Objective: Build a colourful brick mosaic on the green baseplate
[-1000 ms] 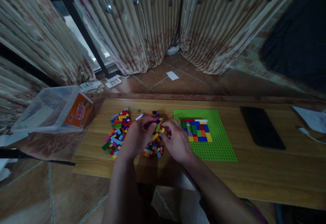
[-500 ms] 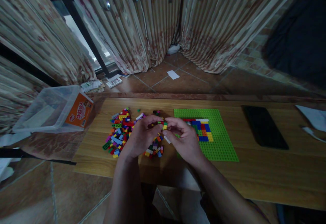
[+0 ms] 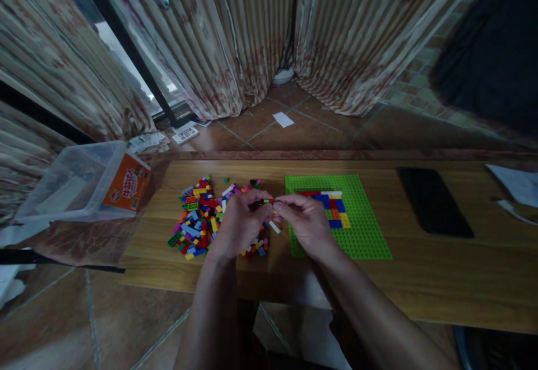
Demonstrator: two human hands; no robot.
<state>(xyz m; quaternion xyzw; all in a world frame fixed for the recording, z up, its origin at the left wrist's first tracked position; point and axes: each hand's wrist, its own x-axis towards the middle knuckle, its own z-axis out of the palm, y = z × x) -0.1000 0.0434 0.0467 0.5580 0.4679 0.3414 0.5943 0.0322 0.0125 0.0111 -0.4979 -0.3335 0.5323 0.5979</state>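
Note:
My left hand [image 3: 241, 218] and my right hand [image 3: 306, 218] meet above the table, fingertips pinched around small toy bricks [image 3: 269, 202]. Green, red and yellow show between the fingers; the bricks' exact shapes are mostly hidden. Under and beside my left hand spreads a pile of loose toy bricks [image 3: 194, 230] in many colours. A white brick [image 3: 274, 227] lies on the table just below the fingertips. Behind my right hand is a green baseplate [image 3: 365, 235], bearing a flat patch of red, white, blue, yellow and orange bricks [image 3: 336, 210], partly covered by that hand.
The wooden table [image 3: 420, 280] also holds a black tablet-like slab [image 3: 435, 202], with white paper [image 3: 515, 185] and a white cable [image 3: 515, 211] farther right. A clear plastic bin [image 3: 71, 185] with an orange label stands off the table's left end. Curtains [image 3: 252, 39] hang beyond.
Both hands stay together, with the fingertips drawn closer around the bricks. The yellow and green faces seen before are now more covered, and red shows. The camera view has shifted slightly.

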